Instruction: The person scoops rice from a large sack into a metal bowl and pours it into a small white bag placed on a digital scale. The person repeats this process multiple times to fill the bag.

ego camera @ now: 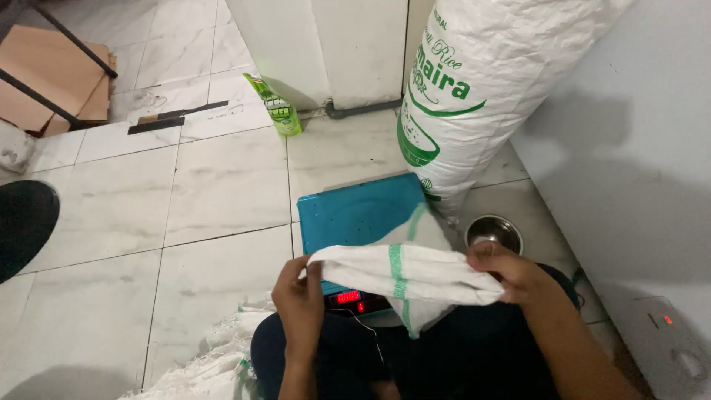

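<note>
Both hands held a small white sack (411, 272) w/ green stripe, over the scale (359, 215). Left hand (300, 296) pinched its left end, fingers curled shut on the cloth; right hand (511, 274) gripped the right end, thumb on top. Sack looked flat, mouth not seen, so contents couldn't be told. Steel bowl (494, 232) sat on the floor just beside the scale, inside looked bare. Big white bag (489, 89) leaned vs the wall, bulging full. Green pouch (275, 107) stood farther back.
</note>
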